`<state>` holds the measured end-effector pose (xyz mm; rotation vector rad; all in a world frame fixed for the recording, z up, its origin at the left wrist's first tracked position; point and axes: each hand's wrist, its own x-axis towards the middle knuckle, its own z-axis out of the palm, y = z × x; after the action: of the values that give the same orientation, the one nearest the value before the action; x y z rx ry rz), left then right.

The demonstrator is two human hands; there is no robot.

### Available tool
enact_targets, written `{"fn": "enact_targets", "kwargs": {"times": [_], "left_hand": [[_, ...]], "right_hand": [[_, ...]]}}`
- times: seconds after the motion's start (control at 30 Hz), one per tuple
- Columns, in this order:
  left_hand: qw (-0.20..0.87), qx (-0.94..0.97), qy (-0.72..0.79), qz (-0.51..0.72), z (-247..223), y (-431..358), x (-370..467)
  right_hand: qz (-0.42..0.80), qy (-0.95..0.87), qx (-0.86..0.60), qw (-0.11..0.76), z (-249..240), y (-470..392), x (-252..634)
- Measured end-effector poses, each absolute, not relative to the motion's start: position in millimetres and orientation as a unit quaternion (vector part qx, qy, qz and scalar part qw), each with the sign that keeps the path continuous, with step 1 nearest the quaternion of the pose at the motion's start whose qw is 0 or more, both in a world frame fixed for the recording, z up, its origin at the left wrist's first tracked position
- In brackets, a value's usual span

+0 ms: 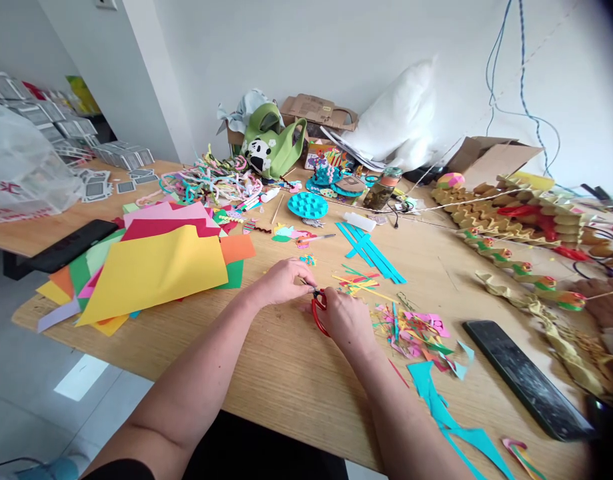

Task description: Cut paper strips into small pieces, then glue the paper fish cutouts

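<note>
My right hand grips a pair of small scissors with red handles, their short blades pointing toward my left hand. Fingers pinched together, my left hand meets the scissor tips; whatever it holds is too small to make out. Just beyond the hands lie tiny blue and yellow paper bits. Thin coloured paper strips are scattered to the right of them, and a heap of mixed paper scraps sits beside my right wrist.
Coloured paper sheets are stacked at left, near a black phone. Blue strips, a blue disc and a glass jar stand farther back. At right are another phone, egg cartons and another person's hand.
</note>
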<state>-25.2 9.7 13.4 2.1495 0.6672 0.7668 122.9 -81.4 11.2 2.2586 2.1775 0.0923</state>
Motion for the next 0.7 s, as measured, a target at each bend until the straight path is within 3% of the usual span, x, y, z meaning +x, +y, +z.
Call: {"fn": "enact_targets", "kwargs": {"times": [0.3,0.43,0.53,0.7], "left_hand": [[0.653,0.455,0.387,0.465,8.2,19.0,-23.4],[0.72,0.397,0.367,0.436,11.8,16.3,-23.1],[0.734,0.409,0.374,0.393,13.9,8.7,-17.9],[0.741,0.457,0.362,0.334,11.4,-3.8,-6.6]], "right_hand": [[-0.047,0.65,0.751,-0.11,11.5,-78.5,125.5],[-0.176,0.572,0.74,-0.308,5.4,-72.8,132.0],[-0.312,0.495,0.655,-0.478,2.2,-69.6,135.6],[-0.348,0.466,0.568,-0.582,5.1,-68.5,135.3]]}}
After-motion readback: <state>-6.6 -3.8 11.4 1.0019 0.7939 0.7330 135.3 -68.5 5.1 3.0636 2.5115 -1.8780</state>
